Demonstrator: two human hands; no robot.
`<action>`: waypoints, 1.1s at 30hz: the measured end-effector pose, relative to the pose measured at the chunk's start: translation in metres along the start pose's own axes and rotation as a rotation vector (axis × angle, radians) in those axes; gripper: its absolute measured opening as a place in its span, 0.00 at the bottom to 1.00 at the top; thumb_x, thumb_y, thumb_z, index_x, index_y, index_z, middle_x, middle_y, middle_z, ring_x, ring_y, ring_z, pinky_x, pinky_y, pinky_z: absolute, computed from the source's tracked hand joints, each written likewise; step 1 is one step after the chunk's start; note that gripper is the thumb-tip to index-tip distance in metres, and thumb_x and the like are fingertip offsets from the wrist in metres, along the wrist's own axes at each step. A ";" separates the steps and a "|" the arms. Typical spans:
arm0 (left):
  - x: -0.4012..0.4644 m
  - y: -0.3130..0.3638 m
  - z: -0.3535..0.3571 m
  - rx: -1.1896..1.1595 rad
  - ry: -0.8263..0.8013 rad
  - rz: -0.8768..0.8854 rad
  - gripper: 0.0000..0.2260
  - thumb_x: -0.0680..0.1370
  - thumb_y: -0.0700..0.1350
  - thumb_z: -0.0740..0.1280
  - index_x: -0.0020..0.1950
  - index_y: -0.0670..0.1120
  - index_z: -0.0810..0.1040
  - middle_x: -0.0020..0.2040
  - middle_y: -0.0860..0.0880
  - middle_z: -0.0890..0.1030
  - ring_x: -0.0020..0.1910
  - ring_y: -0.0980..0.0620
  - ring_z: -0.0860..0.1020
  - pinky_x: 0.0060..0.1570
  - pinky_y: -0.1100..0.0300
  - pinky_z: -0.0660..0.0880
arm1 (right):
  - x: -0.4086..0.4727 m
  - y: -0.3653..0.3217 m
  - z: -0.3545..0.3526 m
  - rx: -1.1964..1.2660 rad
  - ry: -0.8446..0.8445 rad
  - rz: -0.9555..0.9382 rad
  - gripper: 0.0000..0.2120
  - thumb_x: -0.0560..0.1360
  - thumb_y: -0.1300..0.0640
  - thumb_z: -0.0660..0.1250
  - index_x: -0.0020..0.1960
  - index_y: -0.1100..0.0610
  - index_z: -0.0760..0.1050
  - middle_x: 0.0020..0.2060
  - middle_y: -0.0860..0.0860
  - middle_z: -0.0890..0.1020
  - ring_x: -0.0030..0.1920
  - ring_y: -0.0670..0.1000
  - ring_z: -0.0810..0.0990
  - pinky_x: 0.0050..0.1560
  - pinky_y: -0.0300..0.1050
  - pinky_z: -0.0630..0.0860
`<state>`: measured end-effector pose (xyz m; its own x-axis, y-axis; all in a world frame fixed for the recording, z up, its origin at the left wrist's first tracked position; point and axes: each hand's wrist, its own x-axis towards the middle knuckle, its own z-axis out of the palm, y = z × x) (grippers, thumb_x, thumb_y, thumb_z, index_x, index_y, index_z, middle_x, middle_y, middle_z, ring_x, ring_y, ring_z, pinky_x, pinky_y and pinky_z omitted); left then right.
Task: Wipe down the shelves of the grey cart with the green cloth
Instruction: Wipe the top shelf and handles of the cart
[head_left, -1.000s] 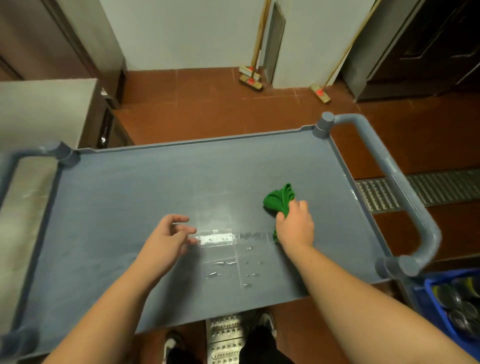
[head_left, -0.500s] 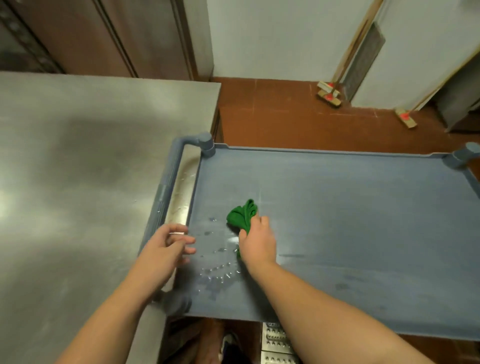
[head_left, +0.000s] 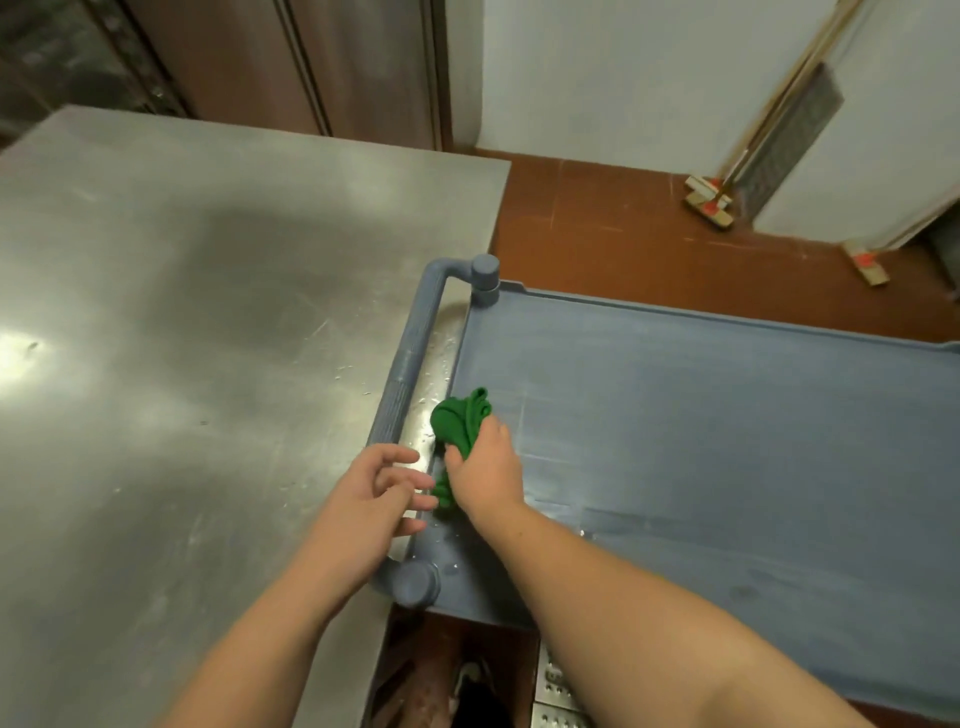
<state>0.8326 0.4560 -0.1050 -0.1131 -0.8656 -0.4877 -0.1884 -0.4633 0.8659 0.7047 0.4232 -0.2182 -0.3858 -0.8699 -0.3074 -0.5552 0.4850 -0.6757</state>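
The grey cart's top shelf (head_left: 701, 441) fills the right half of the head view, with its tubular handle (head_left: 410, 358) along the left end. A bunched green cloth (head_left: 460, 421) lies against the shelf's left rim. My right hand (head_left: 485, 470) grips the cloth and presses it on the shelf. My left hand (head_left: 371, 501) hovers over the handle just left of the cloth, fingers loosely spread and holding nothing. Water drops glint on the shelf near the front left corner post (head_left: 415, 582).
A stainless steel table (head_left: 182, 364) butts against the cart's left end. Red tiled floor (head_left: 649, 244) lies beyond the cart, with broom heads (head_left: 709, 202) leaning at the white wall. A metal floor grate (head_left: 556, 696) shows below the cart's front edge.
My right hand has swept the cloth leftwards across the shelf to its left rim. My left hand moved along beside it to the handle. My view swung left, bringing in the steel table.
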 end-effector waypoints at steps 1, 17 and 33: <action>0.001 0.001 0.005 -0.008 0.004 -0.003 0.14 0.77 0.29 0.56 0.53 0.45 0.73 0.44 0.44 0.81 0.39 0.50 0.81 0.39 0.56 0.77 | -0.003 0.001 -0.002 0.016 -0.016 -0.008 0.23 0.75 0.52 0.67 0.67 0.58 0.66 0.60 0.57 0.73 0.58 0.62 0.76 0.58 0.53 0.74; -0.004 -0.011 0.221 0.105 -0.171 -0.032 0.12 0.78 0.29 0.54 0.53 0.44 0.71 0.43 0.43 0.79 0.38 0.49 0.77 0.39 0.55 0.74 | -0.019 0.193 -0.182 -0.163 0.133 0.032 0.22 0.75 0.54 0.65 0.67 0.54 0.66 0.60 0.54 0.70 0.58 0.59 0.75 0.53 0.54 0.74; -0.073 -0.033 0.491 0.263 -0.453 -0.002 0.11 0.78 0.33 0.57 0.56 0.45 0.72 0.48 0.42 0.80 0.41 0.47 0.80 0.38 0.57 0.77 | -0.092 0.458 -0.440 -0.410 0.348 0.369 0.22 0.77 0.56 0.65 0.69 0.53 0.64 0.59 0.54 0.69 0.61 0.58 0.71 0.47 0.53 0.74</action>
<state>0.3677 0.6280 -0.1528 -0.5122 -0.6690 -0.5386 -0.4212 -0.3508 0.8364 0.1617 0.7655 -0.2047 -0.7830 -0.5926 -0.1891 -0.5497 0.8014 -0.2356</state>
